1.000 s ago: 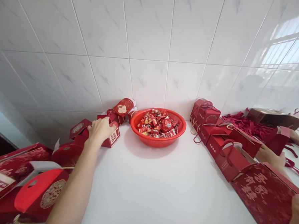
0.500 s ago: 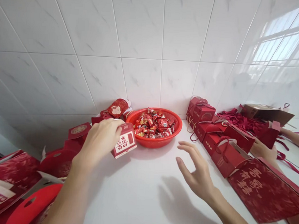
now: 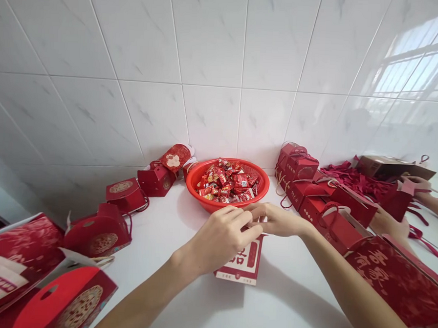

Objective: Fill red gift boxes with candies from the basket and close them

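Observation:
A small red-and-white gift box (image 3: 241, 268) with a large printed character is held just above the white table, in front of the red plastic basket (image 3: 202, 201). My left hand (image 3: 220, 237) is closed around its upper part and covers much of it. From the right, my right hand (image 3: 275, 220) has its fingers bent onto the box's top edge, meeting the left fingers. Exactly what the fingertips pinch is hidden. Behind my hands, many red-wrapped candies (image 3: 229, 179) fill the basket.
Red gift boxes (image 3: 105, 231) line the left side, back to a patterned red one (image 3: 176, 157). On the right stands another row of red boxes (image 3: 299, 166). Beyond it are dark red ribbons (image 3: 346, 178), a cardboard box (image 3: 384, 166) and another person's hands (image 3: 390, 226).
My left hand has brought the gift box rightward and nearer to me, to the middle. My right hand, apart and spread before, has moved left and closed on the box's top.

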`<move>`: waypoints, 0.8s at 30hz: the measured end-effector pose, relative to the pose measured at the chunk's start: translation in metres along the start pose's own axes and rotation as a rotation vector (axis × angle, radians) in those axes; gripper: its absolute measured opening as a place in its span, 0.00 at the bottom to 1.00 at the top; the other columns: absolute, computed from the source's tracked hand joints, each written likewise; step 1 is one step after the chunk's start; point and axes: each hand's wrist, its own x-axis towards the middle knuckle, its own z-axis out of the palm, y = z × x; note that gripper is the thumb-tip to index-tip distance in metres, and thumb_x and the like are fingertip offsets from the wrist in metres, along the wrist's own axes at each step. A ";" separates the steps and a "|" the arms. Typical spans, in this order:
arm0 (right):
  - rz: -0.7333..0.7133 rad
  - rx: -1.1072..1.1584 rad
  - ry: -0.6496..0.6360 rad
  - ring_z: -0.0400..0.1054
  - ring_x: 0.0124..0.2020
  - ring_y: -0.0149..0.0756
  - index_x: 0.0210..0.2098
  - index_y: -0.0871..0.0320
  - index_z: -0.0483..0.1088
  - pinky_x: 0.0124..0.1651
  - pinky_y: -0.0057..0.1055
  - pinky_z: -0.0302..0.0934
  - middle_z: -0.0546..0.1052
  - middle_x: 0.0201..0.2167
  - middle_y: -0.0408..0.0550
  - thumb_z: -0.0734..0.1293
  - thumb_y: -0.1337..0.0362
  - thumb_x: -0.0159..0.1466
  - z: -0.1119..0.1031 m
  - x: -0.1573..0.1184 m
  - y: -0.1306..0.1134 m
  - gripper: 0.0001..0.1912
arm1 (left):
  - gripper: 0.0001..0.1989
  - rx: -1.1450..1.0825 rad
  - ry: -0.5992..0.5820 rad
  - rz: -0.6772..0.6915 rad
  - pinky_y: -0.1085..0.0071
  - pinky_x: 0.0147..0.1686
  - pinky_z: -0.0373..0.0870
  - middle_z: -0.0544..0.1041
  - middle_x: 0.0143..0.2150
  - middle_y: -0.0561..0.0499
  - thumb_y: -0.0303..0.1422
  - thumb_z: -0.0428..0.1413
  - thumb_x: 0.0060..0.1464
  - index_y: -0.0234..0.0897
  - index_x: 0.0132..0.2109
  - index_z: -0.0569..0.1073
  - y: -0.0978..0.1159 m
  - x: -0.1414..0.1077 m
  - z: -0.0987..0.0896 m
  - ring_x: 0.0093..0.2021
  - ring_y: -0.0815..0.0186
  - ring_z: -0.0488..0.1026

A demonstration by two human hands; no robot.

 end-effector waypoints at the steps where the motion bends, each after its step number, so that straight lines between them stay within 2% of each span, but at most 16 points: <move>1: 0.020 -0.038 -0.056 0.65 0.31 0.29 0.27 0.61 0.71 0.36 0.25 0.61 0.74 0.31 0.44 0.64 0.69 0.64 -0.004 0.001 -0.003 0.09 | 0.14 -0.010 0.001 -0.012 0.69 0.36 0.67 0.74 0.35 0.49 0.21 0.45 0.63 0.36 0.43 0.75 0.000 0.000 0.000 0.34 0.66 0.71; 4: 0.157 -0.202 -0.115 0.64 0.28 0.28 0.29 0.61 0.72 0.32 0.24 0.57 0.74 0.29 0.43 0.63 0.78 0.57 -0.011 0.005 -0.013 0.08 | 0.15 -0.042 -0.079 -0.086 0.70 0.31 0.66 0.74 0.34 0.49 0.20 0.45 0.62 0.37 0.44 0.75 0.000 0.000 -0.005 0.31 0.67 0.71; 7: 0.367 -0.397 -0.093 0.61 0.25 0.29 0.28 0.60 0.71 0.28 0.26 0.52 0.72 0.25 0.43 0.65 0.75 0.58 -0.010 0.010 -0.020 0.06 | 0.15 -0.076 -0.181 -0.190 0.71 0.30 0.65 0.74 0.33 0.50 0.22 0.45 0.63 0.38 0.47 0.75 0.003 -0.001 -0.016 0.29 0.67 0.70; 10: 0.473 -0.424 -0.073 0.58 0.23 0.29 0.26 0.58 0.69 0.27 0.27 0.48 0.68 0.22 0.41 0.67 0.72 0.58 0.000 0.015 -0.021 0.05 | 0.15 -0.100 -0.253 -0.320 0.72 0.27 0.62 0.74 0.31 0.51 0.30 0.43 0.68 0.38 0.42 0.75 0.004 -0.001 -0.031 0.26 0.67 0.69; 13: 0.462 -0.315 0.086 0.59 0.25 0.29 0.28 0.59 0.69 0.27 0.26 0.48 0.70 0.24 0.41 0.68 0.73 0.56 0.013 0.020 -0.022 0.05 | 0.23 -0.097 -0.360 -0.440 0.71 0.21 0.55 0.72 0.25 0.51 0.36 0.38 0.71 0.37 0.35 0.74 0.006 -0.004 -0.042 0.19 0.68 0.63; 16: 0.424 -0.249 0.238 0.59 0.26 0.28 0.28 0.60 0.68 0.28 0.25 0.49 0.70 0.25 0.41 0.67 0.77 0.55 0.024 0.025 -0.026 0.08 | 0.27 -0.095 -0.428 -0.495 0.70 0.19 0.50 0.68 0.20 0.50 0.35 0.35 0.70 0.36 0.30 0.73 0.008 -0.010 -0.043 0.15 0.67 0.58; 21: 0.384 -0.252 0.348 0.60 0.26 0.28 0.26 0.59 0.68 0.29 0.25 0.50 0.70 0.24 0.41 0.64 0.79 0.55 0.026 0.025 -0.032 0.09 | 0.25 -0.060 -0.385 -0.511 0.67 0.22 0.58 0.62 0.14 0.51 0.30 0.40 0.66 0.38 0.22 0.69 0.006 -0.021 -0.036 0.14 0.65 0.58; 24: 0.401 -0.235 0.354 0.62 0.26 0.29 0.25 0.59 0.68 0.29 0.25 0.51 0.71 0.24 0.42 0.64 0.78 0.57 0.022 0.021 -0.029 0.09 | 0.21 -0.057 -0.442 -0.533 0.65 0.28 0.65 0.69 0.18 0.48 0.26 0.44 0.61 0.38 0.21 0.69 0.001 -0.022 -0.029 0.18 0.63 0.66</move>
